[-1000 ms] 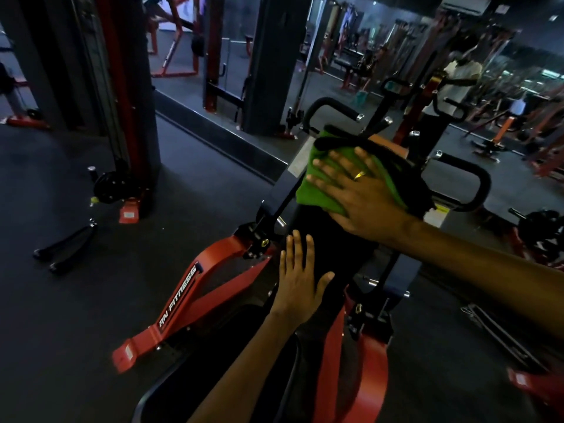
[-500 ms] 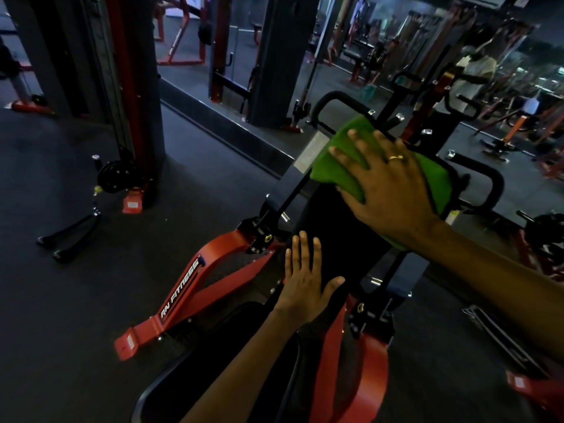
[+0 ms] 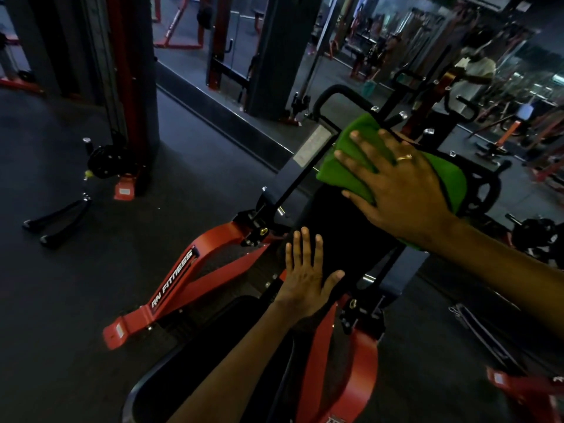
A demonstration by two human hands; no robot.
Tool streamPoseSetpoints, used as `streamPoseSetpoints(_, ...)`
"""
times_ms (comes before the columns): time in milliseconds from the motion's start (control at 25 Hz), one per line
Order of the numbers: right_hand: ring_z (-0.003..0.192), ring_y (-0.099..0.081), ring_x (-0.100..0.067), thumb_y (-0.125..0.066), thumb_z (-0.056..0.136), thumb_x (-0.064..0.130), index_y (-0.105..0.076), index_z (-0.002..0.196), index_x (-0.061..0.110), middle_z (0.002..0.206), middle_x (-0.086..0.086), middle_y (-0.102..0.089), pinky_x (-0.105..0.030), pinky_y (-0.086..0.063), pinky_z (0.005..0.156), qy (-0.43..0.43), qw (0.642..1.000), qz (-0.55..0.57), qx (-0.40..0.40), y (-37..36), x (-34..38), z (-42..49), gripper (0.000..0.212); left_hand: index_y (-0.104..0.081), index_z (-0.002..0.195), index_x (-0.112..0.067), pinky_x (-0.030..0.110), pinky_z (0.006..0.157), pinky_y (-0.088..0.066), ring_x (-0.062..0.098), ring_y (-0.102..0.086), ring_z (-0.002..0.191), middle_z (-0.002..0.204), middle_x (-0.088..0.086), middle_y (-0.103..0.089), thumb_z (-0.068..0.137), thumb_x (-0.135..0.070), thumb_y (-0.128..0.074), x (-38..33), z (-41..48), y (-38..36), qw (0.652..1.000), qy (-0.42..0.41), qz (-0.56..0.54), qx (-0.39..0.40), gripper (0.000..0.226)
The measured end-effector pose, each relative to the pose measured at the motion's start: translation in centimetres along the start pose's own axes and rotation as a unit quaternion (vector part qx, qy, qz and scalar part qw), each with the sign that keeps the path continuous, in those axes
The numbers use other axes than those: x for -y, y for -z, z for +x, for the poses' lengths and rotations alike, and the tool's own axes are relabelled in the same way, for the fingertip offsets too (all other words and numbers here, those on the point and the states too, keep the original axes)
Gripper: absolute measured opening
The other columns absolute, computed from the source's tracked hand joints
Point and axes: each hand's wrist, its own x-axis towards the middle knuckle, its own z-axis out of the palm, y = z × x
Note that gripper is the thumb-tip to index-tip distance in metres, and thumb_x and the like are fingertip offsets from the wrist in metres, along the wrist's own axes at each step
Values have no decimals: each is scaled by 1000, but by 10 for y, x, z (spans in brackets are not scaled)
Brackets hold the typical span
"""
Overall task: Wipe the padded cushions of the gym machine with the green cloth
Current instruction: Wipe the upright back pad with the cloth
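R hand [image 3: 399, 190] lies flat on the cloth [image 3: 450, 181], fingers spread wide and palm pressing it onto the top end of the back pad [image 3: 345, 230]. There's no pinch and no curl round the fabric; a ring shows on one finger. The cloth is green and folded. It sits at the pad's upper edge, just below the black handle [image 3: 319, 100], w/ part of it sticking out past the wrist on the far side. L hand [image 3: 305, 279] is bare, fingers straight and fairly close, thumb out, resting flat on the pad's lower left part, prob. to steady it. Progress, as a guess: the wipe is underway but nowhere near finished. The cloth covers only the upper part of the back pad, the lower stretch around L hand has no cloth on it, and neither does the seat [image 3: 198, 346] toward the bottom edge. The pad is too dark to tell wiped from unwiped, so what's already done can't be read off. Left, I'd say: rest of the back pad, then the seat, plus any pads out of view.
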Motion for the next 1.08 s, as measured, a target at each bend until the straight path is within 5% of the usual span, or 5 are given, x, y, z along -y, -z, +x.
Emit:
streamPoseSetpoints(360, 134, -49, -40, -80, 72, 36, -68, 123, 13, 134, -16, -62, -54, -16, 119, 148, 985, -80, 26, -41, 53, 35, 58, 19, 158, -16, 45, 125, 9, 33, 15, 154, 165, 17, 21, 102, -64, -25, 0, -5, -4, 999, 2, 13, -35, 86)
streamPoseSetpoints(560, 145, -32, -31, -50, 87, 34, -57, 143, 13, 153, -11, -49, -44, 0, 123, 166, 984, 11, -64, -35, 32, -6, 61, 18, 157, -13, 45, 124, -1, 31, 13, 154, 165, 18, 14, 105, -58, -25, -1, -17, -7, 999, 10, 5, -35, 81)
streamPoseSetpoints(680, 148, -30, -31, -58, 86, 38, -52, 147, 16, 158, -10, -43, -48, -2, 124, 142, 989, -17, -43, -26, 24, 1, 65, 19, 157, -12, 45, 123, 2, 32, 13, 154, 165, 18, 15, 105, -59, -20, 1, -15, -7, 999, 0, 16, -29, 81)
streamPoseSetpoints(920, 123, -57, -47, -78, 70, 28, -71, 108, 5, 117, -21, -67, -57, -21, 115, 223, 973, -26, 59, -53, 73, 38, 46, 20, 157, -15, 42, 124, 5, 30, 13, 155, 166, 18, 14, 105, -59, -24, 2, -18, -1, 1000, -4, 17, -16, 82)
streamPoseSetpoints(1080, 133, -50, -41, -53, 78, 33, -65, 132, 9, 139, -18, -60, -46, -5, 123, 199, 980, -25, -9, -41, 43, 14, 60, 17, 158, -14, 41, 125, 0, 29, 12, 155, 166, 17, 12, 104, -57, -30, 10, -20, 2, 999, -17, 36, -8, 84)
